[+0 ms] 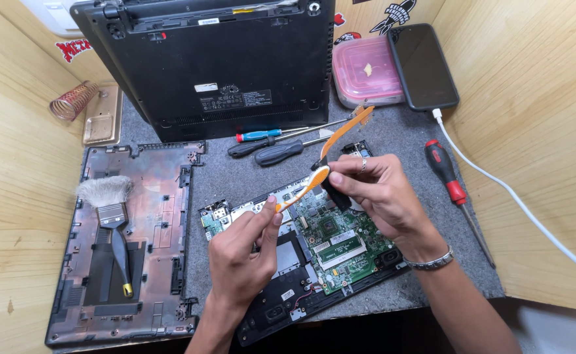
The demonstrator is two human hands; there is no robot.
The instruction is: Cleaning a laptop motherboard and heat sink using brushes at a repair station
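One toothbrush, diagonal, head up-right

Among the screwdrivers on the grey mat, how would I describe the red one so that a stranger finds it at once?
Start at the grey mat and go to its right edge, beside the white cable. The red screwdriver lies there alone, right of the right hand. Unlike the blue-and-red and black-handled ones near the laptop base, its handle is red and black, tip pointing toward the viewer.
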